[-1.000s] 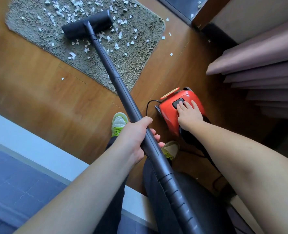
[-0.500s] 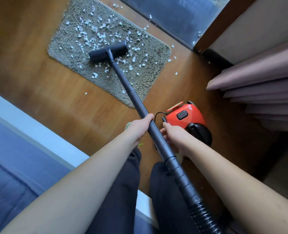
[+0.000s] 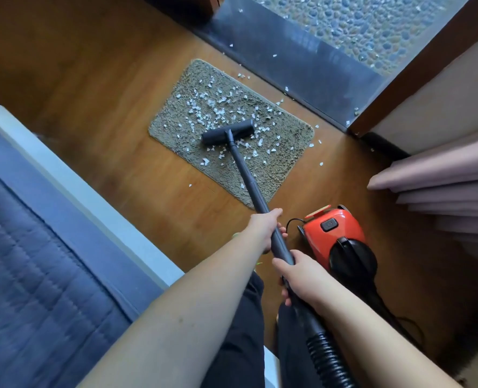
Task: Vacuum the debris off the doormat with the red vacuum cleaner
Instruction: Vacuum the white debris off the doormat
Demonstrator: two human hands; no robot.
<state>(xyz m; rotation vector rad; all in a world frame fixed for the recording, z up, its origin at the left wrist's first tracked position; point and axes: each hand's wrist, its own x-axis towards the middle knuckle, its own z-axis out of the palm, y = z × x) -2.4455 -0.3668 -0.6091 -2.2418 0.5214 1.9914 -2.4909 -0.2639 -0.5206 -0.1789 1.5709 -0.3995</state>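
Red vacuum (image 3: pixel 334 233) sits on wood floor (image 3: pixel 92 79), right of both hands. Left hand (image 3: pixel 264 228) and right hand (image 3: pixel 299 275) clamp the wand (image 3: pixel 249 180). Nozzle (image 3: pixel 228 132) rests mid-doormat (image 3: pixel 282 169) among white debris (image 3: pixel 212 110).

A single wide-angle view from a camera worn on the person's head, looking forward and steeply down along both bare forearms to the wooden floor (image 3: pixel 97 88). The left hand (image 3: pixel 263 229) and right hand (image 3: pixel 298 275) sit close, low in the centre. Beyond the fingers (image 3: pixel 280 230) the doormat (image 3: pixel 288 130) lies farther off, mid-frame. A bed (image 3: pixel 36 275) fills the lower left, curtains (image 3: pixel 439 197) the right edge, a doorway threshold (image 3: pixel 296 60) the top. Straight lines bow towards the edges. No second view shares the scene.
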